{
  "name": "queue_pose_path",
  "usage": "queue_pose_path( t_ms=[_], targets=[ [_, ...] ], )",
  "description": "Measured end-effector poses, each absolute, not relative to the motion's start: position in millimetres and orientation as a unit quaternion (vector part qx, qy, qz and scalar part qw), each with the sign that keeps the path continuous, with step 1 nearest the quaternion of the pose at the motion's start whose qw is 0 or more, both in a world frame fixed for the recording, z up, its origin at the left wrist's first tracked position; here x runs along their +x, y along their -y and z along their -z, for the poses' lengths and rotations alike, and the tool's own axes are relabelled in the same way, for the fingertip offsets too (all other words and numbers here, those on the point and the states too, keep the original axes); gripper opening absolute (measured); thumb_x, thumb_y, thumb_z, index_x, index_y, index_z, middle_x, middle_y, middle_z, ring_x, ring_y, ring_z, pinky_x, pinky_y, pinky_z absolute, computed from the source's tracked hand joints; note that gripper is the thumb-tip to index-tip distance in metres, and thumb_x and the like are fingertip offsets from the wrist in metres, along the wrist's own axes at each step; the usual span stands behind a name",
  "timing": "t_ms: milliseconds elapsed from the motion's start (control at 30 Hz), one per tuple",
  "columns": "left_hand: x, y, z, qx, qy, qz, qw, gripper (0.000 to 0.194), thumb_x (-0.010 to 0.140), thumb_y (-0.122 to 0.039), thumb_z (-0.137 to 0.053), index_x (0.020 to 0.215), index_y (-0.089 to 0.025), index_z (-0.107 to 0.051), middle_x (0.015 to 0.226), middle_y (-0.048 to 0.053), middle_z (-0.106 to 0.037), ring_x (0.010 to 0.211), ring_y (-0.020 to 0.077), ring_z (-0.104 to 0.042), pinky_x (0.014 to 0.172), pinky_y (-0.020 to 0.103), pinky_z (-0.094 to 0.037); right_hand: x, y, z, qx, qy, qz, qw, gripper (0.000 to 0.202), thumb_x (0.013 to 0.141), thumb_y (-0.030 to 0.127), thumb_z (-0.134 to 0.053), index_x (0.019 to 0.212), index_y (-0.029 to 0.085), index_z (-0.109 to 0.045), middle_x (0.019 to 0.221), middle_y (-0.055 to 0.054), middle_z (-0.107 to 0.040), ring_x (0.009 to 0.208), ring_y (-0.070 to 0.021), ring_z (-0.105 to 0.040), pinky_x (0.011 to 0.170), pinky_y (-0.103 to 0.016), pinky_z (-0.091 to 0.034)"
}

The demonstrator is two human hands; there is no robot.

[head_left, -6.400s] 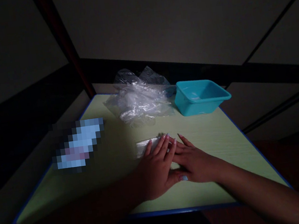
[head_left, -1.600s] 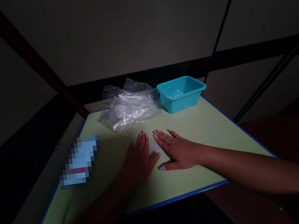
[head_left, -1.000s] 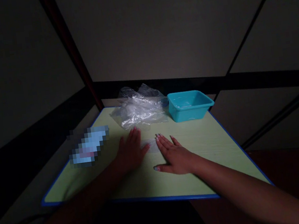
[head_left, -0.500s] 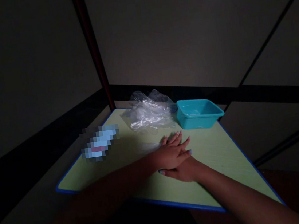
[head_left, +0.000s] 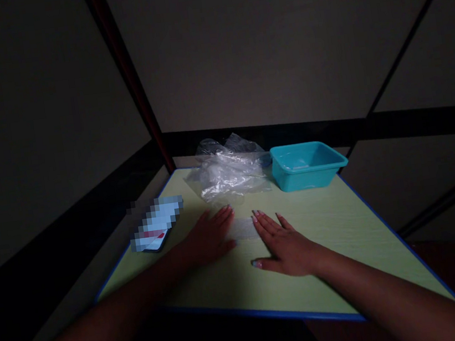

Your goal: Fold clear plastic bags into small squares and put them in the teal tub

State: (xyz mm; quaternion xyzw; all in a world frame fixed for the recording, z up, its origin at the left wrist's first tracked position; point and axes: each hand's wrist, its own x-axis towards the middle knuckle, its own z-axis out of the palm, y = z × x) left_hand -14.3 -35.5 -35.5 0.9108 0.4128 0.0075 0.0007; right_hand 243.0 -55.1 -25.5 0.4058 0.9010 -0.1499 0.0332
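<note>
Hands [head_left: 290, 248] now uncrossed, flat and outstretched, thin translucent film [head_left: 244, 229] between.

Bare forearms [head_left: 377, 288], pale-blue right thumbnail polish [head_left: 257, 264]

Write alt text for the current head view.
Left hand and right hand, palms down, with a translucent sheet showing between them on a pale green table. Behind: crumpled clear plastic and a turquoise tub; a partly pixelated phone lies at left.
</note>
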Motion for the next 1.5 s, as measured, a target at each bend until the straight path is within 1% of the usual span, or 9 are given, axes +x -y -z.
queue_pose_path(
  t_ms=[200,367,467,533,633,800,1033,1233,1500],
  targets=[
    [-0.6,30.5,27.0,0.917,-0.398,-0.017,-0.019,0.073,0.096,-0.058,-0.034,0.151,-0.009,-0.030,0.154,0.024,-0.032,0.144,0.0351,-0.029,0.114,0.058,-0.015,242.8,54.6,17.8,0.404,-0.897,0.172,0.042,0.104,0.088,0.071,-0.042,0.152,-0.002,-0.007,0.156,-0.025,0.005,0.147,-0.0323,0.005,0.116,-0.058,0.000],
    [4.6,13.8,31.2,0.950,-0.300,-0.075,0.043,0.075,0.096,-0.060,-0.034,0.154,-0.014,-0.020,0.158,0.019,-0.025,0.145,0.0312,-0.027,0.114,0.053,-0.024,257.9,47.3,12.4,0.378,-0.901,0.212,-0.005,0.092,0.091,0.057,-0.051,0.154,0.004,-0.010,0.157,-0.026,-0.002,0.148,-0.0310,0.001,0.115,-0.060,-0.007],
    [-2.8,9.4,35.8,0.953,-0.273,-0.098,0.085,0.075,0.097,-0.063,-0.028,0.155,-0.016,-0.019,0.158,0.017,-0.026,0.146,0.0305,-0.026,0.115,0.050,-0.025,274.0,41.3,4.0,0.379,-0.902,0.191,-0.080,0.067,0.093,0.045,-0.053,0.149,0.011,-0.036,0.158,-0.024,-0.017,0.147,-0.0312,-0.015,0.114,-0.059,-0.019],
    [-8.1,11.4,34.4,0.952,-0.272,-0.096,0.098,0.074,0.097,-0.064,-0.025,0.153,-0.015,-0.025,0.158,0.016,-0.027,0.146,0.0309,-0.024,0.116,0.051,-0.023,283.6,38.7,-3.6,0.368,-0.907,0.164,-0.120,0.043,0.095,0.039,-0.052,0.132,0.018,-0.059,0.150,-0.019,-0.041,0.140,-0.0290,-0.036,0.112,-0.058,-0.025],
    [-11.4,17.8,26.9,0.953,-0.269,-0.084,0.111,0.072,0.098,-0.063,-0.023,0.149,-0.014,-0.036,0.156,0.015,-0.031,0.145,0.0309,-0.026,0.116,0.051,-0.023,290.5,38.9,-12.5,0.339,-0.924,0.138,-0.114,0.024,0.094,0.034,-0.055,0.107,0.024,-0.073,0.136,-0.010,-0.060,0.134,-0.0275,-0.046,0.112,-0.059,-0.025],
    [-9.2,22.6,22.8,0.952,-0.267,-0.051,0.141,0.073,0.096,-0.065,-0.026,0.150,-0.017,-0.034,0.156,0.013,-0.031,0.145,0.0297,-0.027,0.116,0.049,-0.025,283.5,47.9,-11.5,0.308,-0.943,0.107,-0.060,0.029,0.094,0.032,-0.052,0.115,0.025,-0.071,0.136,-0.010,-0.060,0.136,-0.0288,-0.042,0.112,-0.061,-0.023],
    [-8.8,22.5,29.1,0.948,-0.287,0.001,0.137,0.072,0.095,-0.066,-0.032,0.152,-0.024,-0.027,0.159,0.011,-0.022,0.147,0.0305,-0.021,0.114,0.053,-0.023,276.6,50.8,-6.4,0.283,-0.955,0.077,-0.052,0.032,0.095,0.032,-0.047,0.113,0.017,-0.071,0.131,-0.012,-0.063,0.134,-0.0301,-0.045,0.113,-0.059,-0.023],
    [-10.1,20.3,35.5,0.951,-0.278,-0.022,0.135,0.072,0.094,-0.066,-0.036,0.152,-0.026,-0.027,0.159,0.011,-0.023,0.147,0.0316,-0.022,0.114,0.054,-0.023,274.7,50.6,-2.0,0.295,-0.951,0.077,-0.051,0.032,0.095,0.032,-0.048,0.113,0.017,-0.071,0.135,-0.013,-0.060,0.134,-0.0291,-0.046,0.114,-0.055,-0.025],
    [-3.9,23.5,34.4,0.938,-0.314,-0.035,0.143,0.076,0.096,-0.060,-0.036,0.155,-0.016,-0.016,0.159,0.016,-0.022,0.148,0.0279,-0.020,0.117,0.050,-0.019,271.9,50.1,3.9,0.286,-0.948,0.108,-0.085,0.031,0.096,0.032,-0.050,0.115,0.020,-0.070,0.132,-0.010,-0.063,0.134,-0.0263,-0.045,0.116,-0.054,-0.022]
  ],
)
